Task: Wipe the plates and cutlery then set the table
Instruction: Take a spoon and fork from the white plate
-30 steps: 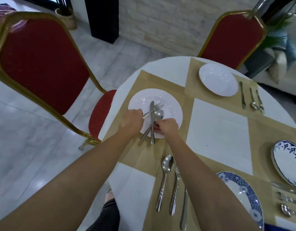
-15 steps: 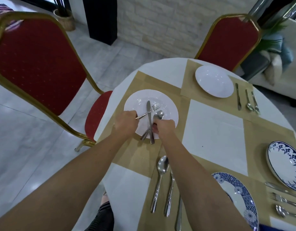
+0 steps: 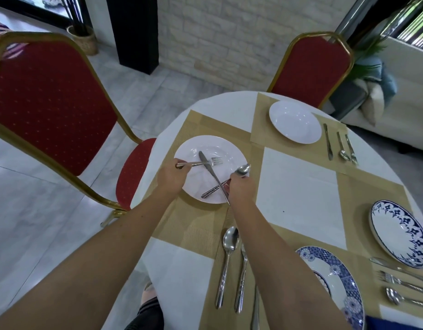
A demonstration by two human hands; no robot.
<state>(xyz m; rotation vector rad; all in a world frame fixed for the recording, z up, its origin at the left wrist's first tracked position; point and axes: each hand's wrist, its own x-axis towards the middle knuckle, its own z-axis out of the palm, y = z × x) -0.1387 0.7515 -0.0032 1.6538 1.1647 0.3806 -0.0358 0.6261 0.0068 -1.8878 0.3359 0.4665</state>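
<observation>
- Head view: a white plate [image 3: 205, 142] lies on a tan mat [image 3: 196, 225] at the left edge of the round table [image 3: 298, 191], in front of a red chair [image 3: 51, 103].
- The left hand [image 3: 172, 176] is curled round the handle of a fork [image 3: 207, 162]. The fork lies level over the plate with its tines pointing right.
- The right hand [image 3: 241, 190] pinches a spoon [image 3: 243, 169] at mid-handle. The bowl projects past the plate's right rim, and the handle end points down-left over the plate.
- A knife [image 3: 211, 173] crosses the plate diagonally, passing the fork and the spoon handle. Its handle end runs along the right hand's fingers; whether those fingers grip it cannot be told.
- A second white plate [image 3: 295, 121] sits on the far mat with three pieces of cutlery [image 3: 340, 146] just to its right.
- Two blue-patterned plates [image 3: 401, 234] sit on the right and near side, each with cutlery beside it.
</observation>
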